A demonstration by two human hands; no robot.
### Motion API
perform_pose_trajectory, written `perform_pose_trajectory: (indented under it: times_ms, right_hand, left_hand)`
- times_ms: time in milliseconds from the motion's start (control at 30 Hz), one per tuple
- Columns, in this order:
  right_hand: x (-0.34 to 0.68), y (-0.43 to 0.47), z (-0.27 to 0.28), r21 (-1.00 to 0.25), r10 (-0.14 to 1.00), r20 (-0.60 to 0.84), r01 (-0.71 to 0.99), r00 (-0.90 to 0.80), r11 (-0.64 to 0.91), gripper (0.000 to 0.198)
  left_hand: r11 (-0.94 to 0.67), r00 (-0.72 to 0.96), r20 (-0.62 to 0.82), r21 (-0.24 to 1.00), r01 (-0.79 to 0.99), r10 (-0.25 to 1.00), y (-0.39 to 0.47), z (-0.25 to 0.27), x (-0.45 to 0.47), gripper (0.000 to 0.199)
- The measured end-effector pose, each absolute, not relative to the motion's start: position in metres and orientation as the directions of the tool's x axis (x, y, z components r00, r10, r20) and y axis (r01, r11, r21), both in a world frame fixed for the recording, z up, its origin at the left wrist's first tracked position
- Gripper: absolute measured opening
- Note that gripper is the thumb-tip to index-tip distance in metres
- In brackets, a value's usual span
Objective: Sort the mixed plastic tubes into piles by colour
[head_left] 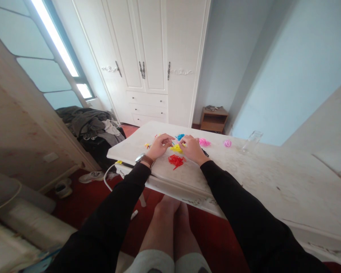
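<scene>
My left hand point(161, 146), with a watch point(144, 159) on its wrist, is over the table with fingers bent together near the tips. Facing it, my right hand point(192, 148) is curled with its fingertips close to the left ones. Anything held in either hand is too small to make out. Below the fingertips lies a pile of small yellow pieces point(176, 148). Nearer to me is a pile of thin red pieces point(176, 161). Blue pieces point(180, 137) lie behind, pink pieces point(204, 142) to the right. Black pieces point(205, 152) are partly hidden by my right hand.
On the white table point(261, 182), a pink-and-white ball-like item point(227, 143) and a clear glass point(252, 141) stand to the right. A few mixed small pieces point(147, 145) are left of my hand. A white cable point(107, 182) hangs at the left edge. A wardrobe point(153, 57) stands behind.
</scene>
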State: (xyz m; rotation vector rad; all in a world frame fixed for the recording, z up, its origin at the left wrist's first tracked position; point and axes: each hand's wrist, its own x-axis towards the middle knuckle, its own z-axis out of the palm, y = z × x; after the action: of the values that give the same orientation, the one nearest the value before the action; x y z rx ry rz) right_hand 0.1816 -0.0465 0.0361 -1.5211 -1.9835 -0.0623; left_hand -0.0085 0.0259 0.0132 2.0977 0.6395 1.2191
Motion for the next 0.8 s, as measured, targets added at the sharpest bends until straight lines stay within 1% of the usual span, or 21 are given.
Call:
perform_pose_trajectory:
  times_ms: [133, 267, 367, 567, 700, 800]
  right_hand:
    - [0.1816, -0.046, 0.0363, -0.324, 0.86, 0.491, 0.887, -0.139, 0.328, 0.018]
    - [0.1816, -0.0456, 0.0361, -0.338, 0.87, 0.475, 0.885, -0.135, 0.322, 0.017]
    - [0.1816, -0.0459, 0.0361, -0.339, 0.87, 0.473, 0.884, -0.137, 0.323, 0.017]
    - [0.1809, -0.0471, 0.0364, -0.329, 0.87, 0.471, 0.887, -0.142, 0.323, 0.016]
    - [0.1807, -0.0476, 0.0371, -0.322, 0.87, 0.474, 0.891, -0.139, 0.318, 0.017]
    - [0.1807, -0.0482, 0.038, -0.321, 0.872, 0.469, 0.892, -0.141, 0.317, 0.018]
  left_hand:
    - [-0.747, 0.423, 0.633, 0.637, 0.192, 0.648, 0.0267, 0.0154, -0.0096, 0.02]
    - [-0.753, 0.41, 0.635, 0.594, 0.282, 0.655, 0.0262, 0.0177, -0.0104, 0.024]
    - [-0.753, 0.404, 0.638, 0.592, 0.287, 0.655, 0.0258, 0.0182, -0.0108, 0.025]
    - [-0.766, 0.448, 0.636, 0.607, 0.212, 0.628, 0.0256, 0.0169, -0.0108, 0.023]
    - [-0.731, 0.472, 0.584, 0.644, 0.225, 0.66, 0.0254, 0.0169, -0.0103, 0.016]
    - [-0.726, 0.458, 0.582, 0.638, 0.255, 0.672, 0.026, 0.0172, -0.0099, 0.009]
